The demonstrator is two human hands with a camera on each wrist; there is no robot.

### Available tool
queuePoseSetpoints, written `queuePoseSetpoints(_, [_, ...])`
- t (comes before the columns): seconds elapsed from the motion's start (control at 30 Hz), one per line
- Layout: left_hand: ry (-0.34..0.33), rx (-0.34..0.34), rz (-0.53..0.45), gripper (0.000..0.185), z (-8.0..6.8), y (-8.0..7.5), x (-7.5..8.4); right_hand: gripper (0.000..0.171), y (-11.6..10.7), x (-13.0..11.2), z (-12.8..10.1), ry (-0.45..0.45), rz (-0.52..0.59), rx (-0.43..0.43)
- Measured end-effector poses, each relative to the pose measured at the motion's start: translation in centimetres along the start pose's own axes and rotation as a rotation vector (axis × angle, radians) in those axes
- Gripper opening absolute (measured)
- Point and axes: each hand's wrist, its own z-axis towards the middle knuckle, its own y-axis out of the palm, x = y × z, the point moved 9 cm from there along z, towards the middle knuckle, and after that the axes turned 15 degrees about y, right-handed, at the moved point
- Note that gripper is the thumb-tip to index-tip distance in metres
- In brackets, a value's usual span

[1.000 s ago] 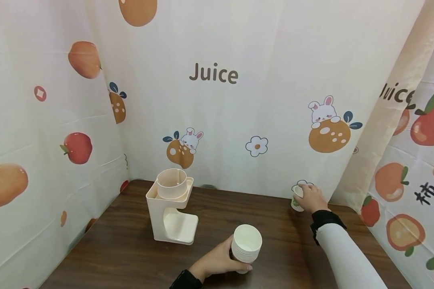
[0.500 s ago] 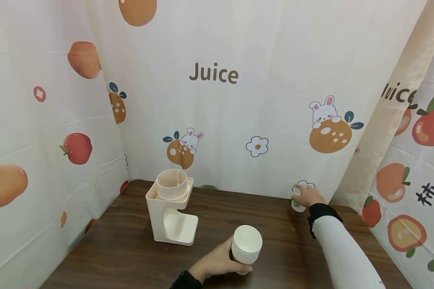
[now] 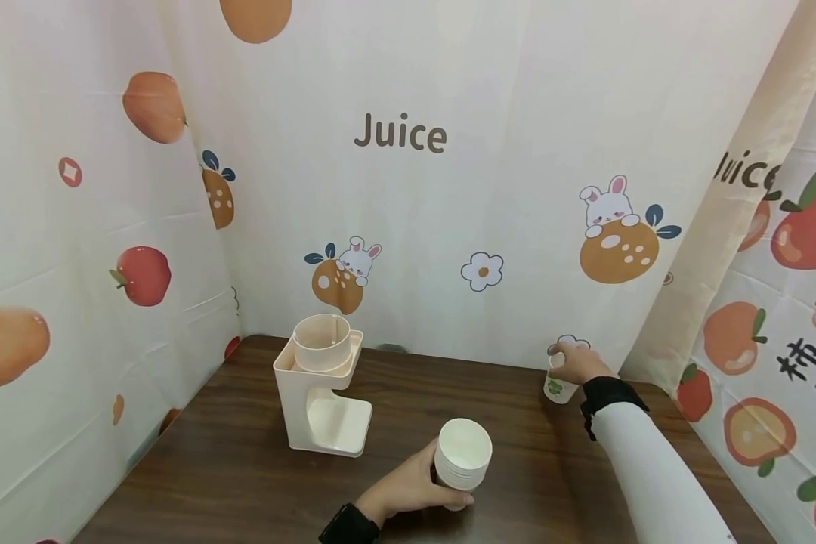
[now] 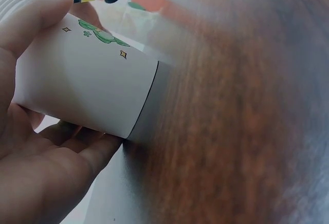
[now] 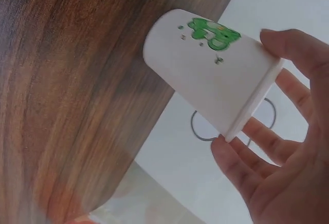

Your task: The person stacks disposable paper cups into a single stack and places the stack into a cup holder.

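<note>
My left hand (image 3: 418, 482) grips a stack of white paper cups (image 3: 464, 449) near the front middle of the table. The left wrist view shows the lowest paper cup (image 4: 97, 75), with a green print, between thumb and fingers. At the back right, my right hand (image 3: 580, 365) holds a single white paper cup (image 3: 557, 387) by its rim. Close up in the right wrist view, my thumb and fingers lie around the rim of that paper cup (image 5: 205, 70), which bears a green cartoon print. Its mouth faces my palm.
A cream cup-holder stand (image 3: 323, 393) with a round cylinder (image 3: 323, 344) on top stands left of the stack. The dark wooden table (image 3: 245, 483) meets a fruit-printed curtain (image 3: 408, 196) at the back and both sides.
My right hand has shifted its fingers on the single cup's rim, and that cup has come slightly nearer to me. My left hand and the cup stack stay about where they were.
</note>
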Motion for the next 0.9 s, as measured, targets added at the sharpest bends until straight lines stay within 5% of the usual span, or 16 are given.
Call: queuePoseSetpoints(0.9, [-0.003, 0.004, 0.010, 0.086, 0.1, 0.0, 0.0, 0.047, 0.3, -3.4, -4.8, -0.112, -0.022, -0.077])
